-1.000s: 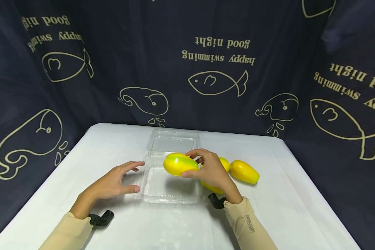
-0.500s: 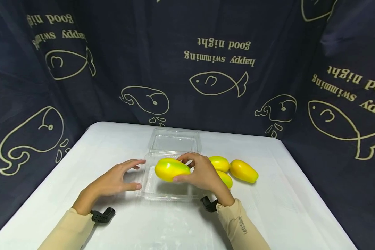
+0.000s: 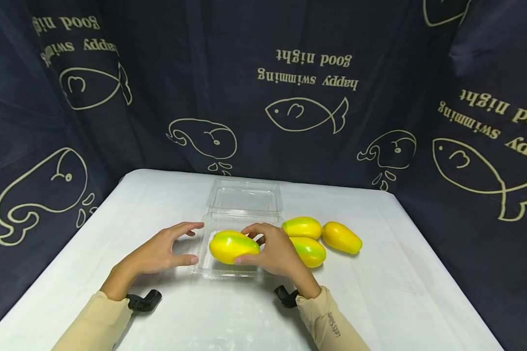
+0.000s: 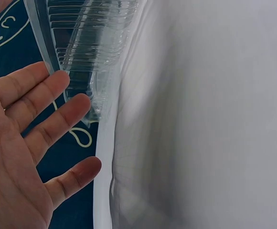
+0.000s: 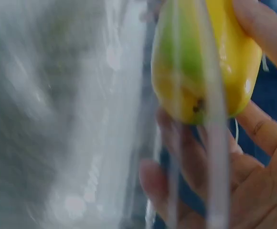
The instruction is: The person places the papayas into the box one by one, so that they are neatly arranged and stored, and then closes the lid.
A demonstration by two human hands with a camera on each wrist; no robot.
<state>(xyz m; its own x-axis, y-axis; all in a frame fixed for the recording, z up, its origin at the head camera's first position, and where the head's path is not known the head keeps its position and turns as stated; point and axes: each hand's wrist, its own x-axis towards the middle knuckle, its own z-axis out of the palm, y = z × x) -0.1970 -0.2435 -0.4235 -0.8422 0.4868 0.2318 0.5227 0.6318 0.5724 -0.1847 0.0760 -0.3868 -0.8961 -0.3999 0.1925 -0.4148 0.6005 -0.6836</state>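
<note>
Left hand (image 3: 160, 251): fingers extended, holding nothing, at clear container (image 3: 226, 274)'s 9 o'clock | right hand (image 3: 275, 251): gripping yellow-green fruit (image 3: 232, 246) over container | three other fruits (image 3: 339, 237): held fruit's 3 o'clock

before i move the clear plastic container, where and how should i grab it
I'd probably pinch the clear plastic container by its left rim, coming from the left: that thin edge looks uncovered with the left hand beside it, while the right hand holds a yellow fruit over the middle.
</note>
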